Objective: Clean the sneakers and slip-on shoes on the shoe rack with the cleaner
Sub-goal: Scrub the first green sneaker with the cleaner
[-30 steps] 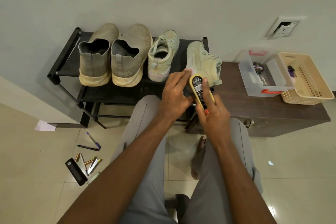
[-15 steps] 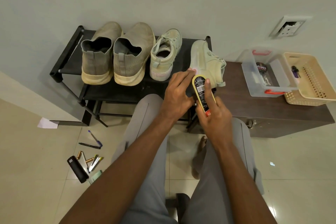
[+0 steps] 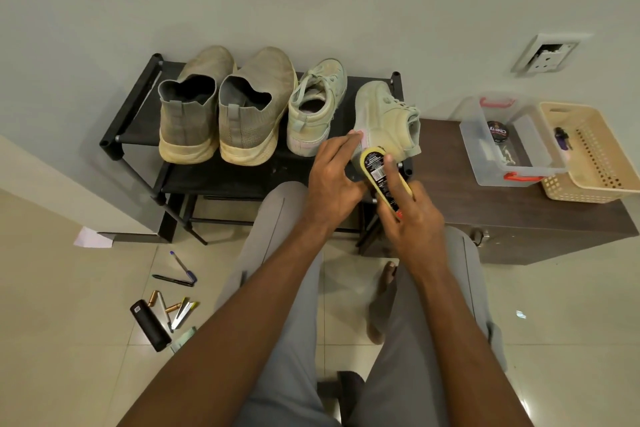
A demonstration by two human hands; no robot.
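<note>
A black shoe rack (image 3: 138, 107) stands against the wall. On it sit two grey slip-on shoes (image 3: 188, 107) (image 3: 254, 107) and a pale sneaker (image 3: 317, 107). A second pale sneaker (image 3: 384, 114) lies tipped on its side at the rack's right end. My left hand (image 3: 332, 180) holds this sneaker at its heel, fingers stretched along the sole. My right hand (image 3: 412, 218) grips a yellow and black cleaner bottle (image 3: 379, 173), index finger along it, its top end against the sneaker's heel.
A dark low cabinet (image 3: 485, 211) stands right of the rack, bearing a clear plastic box (image 3: 485, 149) with a polish tin and a beige basket (image 3: 595, 166). Pens, batteries and a black cylinder (image 3: 150, 324) lie on the tiled floor at left. My knees are below the hands.
The view has shifted slightly. Both hands stay on the tipped sneaker, the bottle still at its heel with only small movement.
</note>
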